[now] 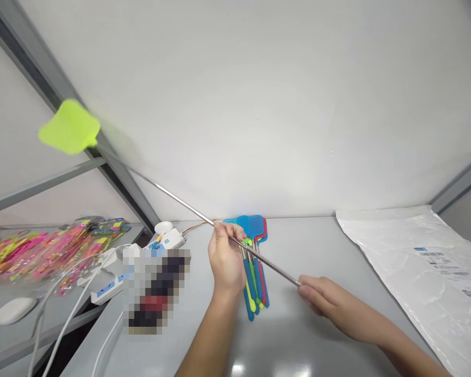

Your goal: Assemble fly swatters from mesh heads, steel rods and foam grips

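A fly swatter with a lime-green head (69, 127) and a long, thin metal shaft (180, 200) slants across the view, its head up at the left. Around the middle of the shaft, my left hand (225, 256) is closed with the thumb along it. My right hand (325, 298) grips the lower right end, and the handle there is hidden in the fingers. Below the shaft, a pile of fly swatters (255, 277) with blue, green and red handles lies on the grey table, partly behind my left hand. Their blue and red heads point toward the wall.
At the right lies a white plastic mailing bag (408, 262) with a printed label. Power strips (108, 288) and white cables are at the left, near a pixelated dark item (160, 293). Colourful packaged goods (63, 246) lie beyond the grey metal frame (129, 193). A white wall stands behind.
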{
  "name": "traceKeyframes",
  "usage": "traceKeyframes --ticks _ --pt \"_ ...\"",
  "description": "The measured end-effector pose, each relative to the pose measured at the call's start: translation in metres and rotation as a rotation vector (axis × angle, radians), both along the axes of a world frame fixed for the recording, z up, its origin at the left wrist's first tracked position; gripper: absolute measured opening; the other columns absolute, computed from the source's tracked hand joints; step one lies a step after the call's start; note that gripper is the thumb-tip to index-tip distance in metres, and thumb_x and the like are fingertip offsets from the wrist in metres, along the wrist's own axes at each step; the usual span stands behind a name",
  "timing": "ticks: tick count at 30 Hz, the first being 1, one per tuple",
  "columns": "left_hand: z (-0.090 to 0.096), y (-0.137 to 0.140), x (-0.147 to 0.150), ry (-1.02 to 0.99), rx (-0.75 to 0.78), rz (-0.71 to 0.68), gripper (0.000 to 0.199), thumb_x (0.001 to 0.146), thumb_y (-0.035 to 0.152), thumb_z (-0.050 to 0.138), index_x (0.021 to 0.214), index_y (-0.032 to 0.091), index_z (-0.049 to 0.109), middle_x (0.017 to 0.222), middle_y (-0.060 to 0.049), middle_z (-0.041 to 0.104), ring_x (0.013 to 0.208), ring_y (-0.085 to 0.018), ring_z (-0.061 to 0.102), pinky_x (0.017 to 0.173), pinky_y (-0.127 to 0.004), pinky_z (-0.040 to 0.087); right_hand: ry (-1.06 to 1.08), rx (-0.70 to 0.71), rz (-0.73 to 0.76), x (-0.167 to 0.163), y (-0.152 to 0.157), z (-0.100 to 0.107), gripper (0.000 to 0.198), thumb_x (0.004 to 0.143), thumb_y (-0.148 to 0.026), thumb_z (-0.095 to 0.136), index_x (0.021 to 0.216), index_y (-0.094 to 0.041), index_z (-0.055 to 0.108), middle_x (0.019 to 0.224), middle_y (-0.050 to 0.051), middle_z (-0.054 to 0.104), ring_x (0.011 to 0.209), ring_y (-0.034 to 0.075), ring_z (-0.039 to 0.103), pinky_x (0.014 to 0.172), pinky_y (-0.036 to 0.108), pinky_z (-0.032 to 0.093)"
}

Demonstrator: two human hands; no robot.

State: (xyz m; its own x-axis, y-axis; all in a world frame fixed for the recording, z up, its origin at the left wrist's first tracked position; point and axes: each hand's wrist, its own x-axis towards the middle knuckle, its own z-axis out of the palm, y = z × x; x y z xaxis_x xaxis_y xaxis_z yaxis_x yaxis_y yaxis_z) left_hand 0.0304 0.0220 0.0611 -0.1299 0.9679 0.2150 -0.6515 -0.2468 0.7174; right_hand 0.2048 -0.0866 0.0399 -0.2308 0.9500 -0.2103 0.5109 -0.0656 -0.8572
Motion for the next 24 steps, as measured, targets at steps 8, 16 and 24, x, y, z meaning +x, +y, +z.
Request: traceKeyframes --ticks 8,16,24 --pt "-0.001 -0.001 0.000 0.062 0.101 0.044 0.035 0.092 0.046 0.049 0.071 0.018 0.053 0.066 0.000 0.051 0.065 -0.013 0.050 0.067 -0.026 0.043 -0.076 0.003 -0.098 0.035 -0.023 -0.018 0.037 0.095 -0.050 0.039 0.071 -0.022 0.042 0.070 -0.001 0.045 0.068 0.016 0.044 0.064 0.027 0.034" --pt "-0.023 -0.002 0.002 0.235 0.060 -0.021 0.039 0.091 0.050 0.047 0.070 0.019 0.056 0.069 -0.002 0.055 0.069 -0.015 0.053 0.070 -0.026 0.043 -0.082 0.118 -0.220 0.052 -0.027 -0.039 0.036 0.095 -0.049 0.040 0.075 -0.022 0.051 0.072 0.000 0.049 0.069 0.017 0.047 0.063 0.028 0.035" --pt "-0.045 -0.009 0.008 0.322 0.012 -0.091 0.042 0.091 0.053 0.045 0.072 0.019 0.061 0.074 -0.006 0.064 0.078 -0.020 0.059 0.081 -0.033 0.044 -0.084 0.129 -0.243 0.060 -0.021 -0.064 0.039 0.094 -0.052 0.039 0.076 -0.021 0.055 0.073 0.001 0.053 0.072 0.019 0.051 0.066 0.028 0.037"
